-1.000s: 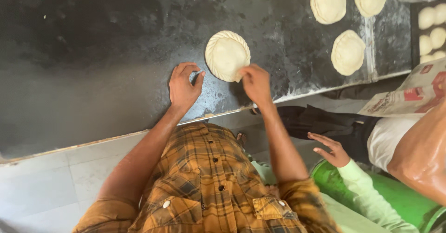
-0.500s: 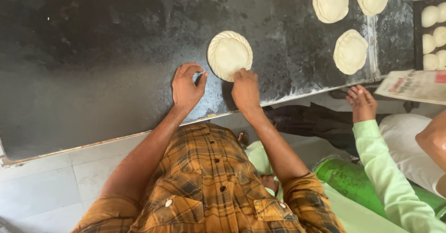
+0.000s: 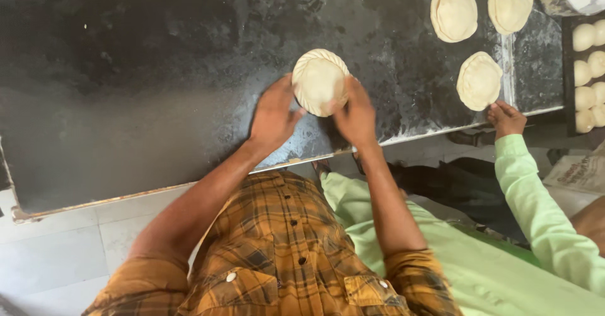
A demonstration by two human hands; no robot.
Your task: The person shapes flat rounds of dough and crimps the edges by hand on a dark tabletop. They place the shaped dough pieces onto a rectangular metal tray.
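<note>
Left hand point(image 3: 272, 115) and right hand point(image 3: 357, 115) cupping spiral dough disc point(image 3: 319, 81), fingers loosely spread. On dark oily slab point(image 3: 138, 83).

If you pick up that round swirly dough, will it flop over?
Probably yes. The swirly dough disc looks thin and soft, so it would likely sag off the left hand and right hand touching its edges. The dark slab looks shiny, maybe oiled, so it may slide when pushed. Flat, so unlikely to roll.
</note>
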